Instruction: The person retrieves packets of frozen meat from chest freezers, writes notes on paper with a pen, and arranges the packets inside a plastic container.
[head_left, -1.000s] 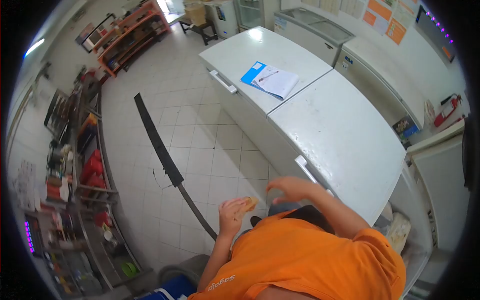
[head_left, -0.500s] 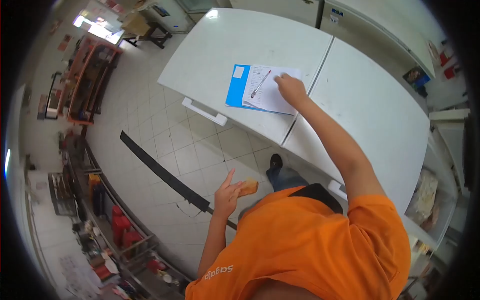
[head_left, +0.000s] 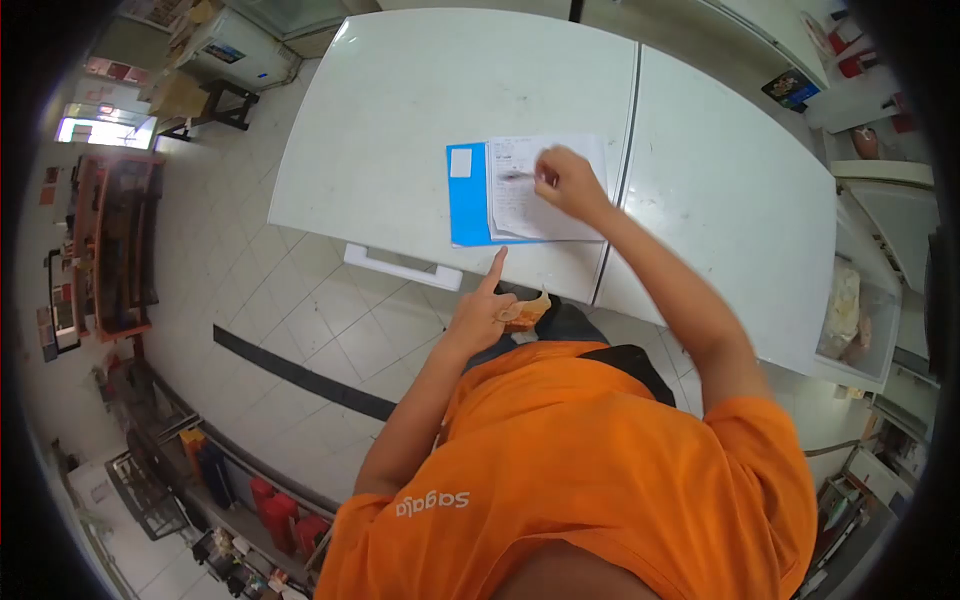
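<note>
The right grip (head_left: 570, 184) pinches a blurred pen (head_left: 518, 176) over papers (head_left: 517, 212) on a blue folder (head_left: 467, 212), atop the white freezer (head_left: 400, 120); the left grip (head_left: 478, 318) clasps an orange-brown item (head_left: 524, 316). I'd have its fingertip steady the folder.

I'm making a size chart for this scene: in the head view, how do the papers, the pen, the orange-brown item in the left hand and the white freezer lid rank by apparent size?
1. White freezer lid under the papers
2. Papers, partly hidden
3. Orange-brown item, partly hidden
4. Pen, blurred
</note>
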